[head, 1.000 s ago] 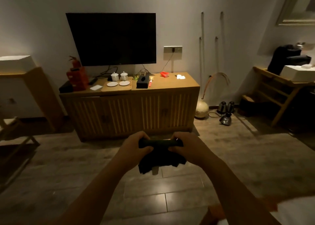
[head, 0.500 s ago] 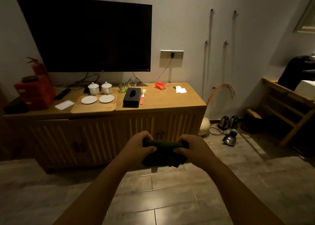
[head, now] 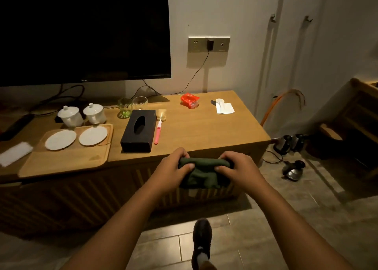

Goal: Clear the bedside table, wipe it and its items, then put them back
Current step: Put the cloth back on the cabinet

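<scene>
Dark green cloth [head: 204, 171], bunched, folded

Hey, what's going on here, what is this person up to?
A person stands at a long wooden cabinet under a wall-mounted television. The left hand and right hand grip a bunched dark green cloth between them, just in front of the cabinet's front edge. Nothing is cleared yet: the black rectangular tissue box, pink pen-like stick, two white saucers on a wooden tray and red wrapper all sit on top.
</scene>
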`<state>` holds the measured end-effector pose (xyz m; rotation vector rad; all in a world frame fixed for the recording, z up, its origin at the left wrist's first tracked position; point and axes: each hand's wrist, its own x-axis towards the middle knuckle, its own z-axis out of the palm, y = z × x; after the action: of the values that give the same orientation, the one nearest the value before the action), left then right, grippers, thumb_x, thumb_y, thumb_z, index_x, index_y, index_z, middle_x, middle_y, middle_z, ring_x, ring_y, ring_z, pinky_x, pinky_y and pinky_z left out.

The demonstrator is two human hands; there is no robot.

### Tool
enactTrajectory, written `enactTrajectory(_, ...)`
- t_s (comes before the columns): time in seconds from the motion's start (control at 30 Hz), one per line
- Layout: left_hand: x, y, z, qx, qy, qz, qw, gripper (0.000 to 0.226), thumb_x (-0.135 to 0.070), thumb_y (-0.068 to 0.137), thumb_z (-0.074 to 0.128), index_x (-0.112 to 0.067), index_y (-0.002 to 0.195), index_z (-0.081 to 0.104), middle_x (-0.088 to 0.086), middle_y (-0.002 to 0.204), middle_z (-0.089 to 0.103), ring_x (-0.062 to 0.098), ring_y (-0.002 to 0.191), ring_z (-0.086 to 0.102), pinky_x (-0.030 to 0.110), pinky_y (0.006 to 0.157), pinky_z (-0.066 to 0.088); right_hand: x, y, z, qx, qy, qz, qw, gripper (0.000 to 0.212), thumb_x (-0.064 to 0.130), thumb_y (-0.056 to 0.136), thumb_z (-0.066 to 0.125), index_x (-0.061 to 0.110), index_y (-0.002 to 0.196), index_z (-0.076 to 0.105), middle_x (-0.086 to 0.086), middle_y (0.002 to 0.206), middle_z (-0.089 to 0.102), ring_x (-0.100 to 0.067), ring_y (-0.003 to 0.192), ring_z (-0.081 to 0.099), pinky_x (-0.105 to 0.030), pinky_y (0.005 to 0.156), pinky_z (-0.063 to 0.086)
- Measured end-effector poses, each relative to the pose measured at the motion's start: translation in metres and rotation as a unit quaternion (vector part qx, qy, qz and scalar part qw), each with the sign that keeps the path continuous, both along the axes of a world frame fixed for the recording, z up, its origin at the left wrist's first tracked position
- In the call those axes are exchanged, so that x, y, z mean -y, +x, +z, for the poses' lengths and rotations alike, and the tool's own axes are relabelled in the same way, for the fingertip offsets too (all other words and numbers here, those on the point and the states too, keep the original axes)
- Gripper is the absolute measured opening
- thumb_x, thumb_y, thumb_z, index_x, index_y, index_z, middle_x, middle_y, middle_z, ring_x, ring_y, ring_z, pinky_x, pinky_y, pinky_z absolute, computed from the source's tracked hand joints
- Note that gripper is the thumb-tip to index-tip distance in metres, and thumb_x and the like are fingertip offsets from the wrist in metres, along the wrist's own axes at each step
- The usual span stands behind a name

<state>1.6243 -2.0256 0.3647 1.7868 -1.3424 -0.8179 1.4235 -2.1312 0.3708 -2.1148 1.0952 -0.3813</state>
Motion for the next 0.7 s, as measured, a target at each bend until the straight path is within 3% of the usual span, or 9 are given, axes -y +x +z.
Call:
enactTrajectory(0.13,0.111,0.041,-0.046,-0.043,0.035,0.045,0.997,0.01,-0.027,0.094,0.055,-0.02,0.092,0.049,0.0,0.091,0.06,0.017,0.085,0.058,0.034,0.069,0.047,0.122,0.048,-0.047,0.004,0.048,0.001,0.999,0.012,0.034,0.084,0.071,0.024,0.087,0.067,0.005,0.085,0.069,-0.008,0.081,0.065,-0.032,0.068,0.057)
enactTrajectory(0.2,0.161,0.058,-0.07,-0.067,0.081,0.071,0.992,0.012,-0.024,0.095,0.056,-0.016,0.091,0.049,0.0,0.087,0.057,0.015,0.08,0.055,0.032,0.069,0.045,0.179,0.069,-0.072,-0.022,0.082,0.005,0.996,0.015,0.036,0.083,0.071,0.022,0.082,0.065,0.002,0.08,0.068,-0.011,0.077,0.065,-0.037,0.067,0.053)
enactTrajectory(0.33,0.234,0.086,-0.109,-0.089,0.15,0.107,0.979,0.017,-0.014,0.091,0.061,-0.019,0.081,0.048,-0.003,0.078,0.052,0.014,0.078,0.051,0.028,0.067,0.04,0.257,0.102,-0.112,-0.08,0.126,0.02,0.989,0.02,0.034,0.082,0.072,0.016,0.078,0.064,-0.001,0.076,0.068,-0.015,0.073,0.063,-0.031,0.06,0.045)
enactTrajectory(0.47,0.285,0.105,-0.141,-0.082,0.208,0.142,0.964,0.011,-0.001,0.088,0.058,-0.012,0.089,0.054,0.001,0.083,0.058,0.019,0.084,0.055,0.028,0.071,0.042,0.31,0.129,-0.15,-0.097,0.15,0.009,0.984,0.019,0.03,0.081,0.073,0.018,0.074,0.061,0.001,0.072,0.065,-0.018,0.072,0.061,-0.03,0.06,0.041)
enactTrajectory(0.7,0.339,0.122,-0.172,0.006,0.228,0.202,0.952,0.014,-0.006,0.086,0.059,-0.012,0.098,0.062,0.002,0.097,0.063,0.02,0.09,0.059,0.028,0.078,0.044,0.349,0.161,-0.19,-0.161,0.087,-0.007,0.983,0.025,0.039,0.083,0.068,0.018,0.082,0.055,0.001,0.073,0.061,-0.021,0.07,0.058,-0.036,0.061,0.047)
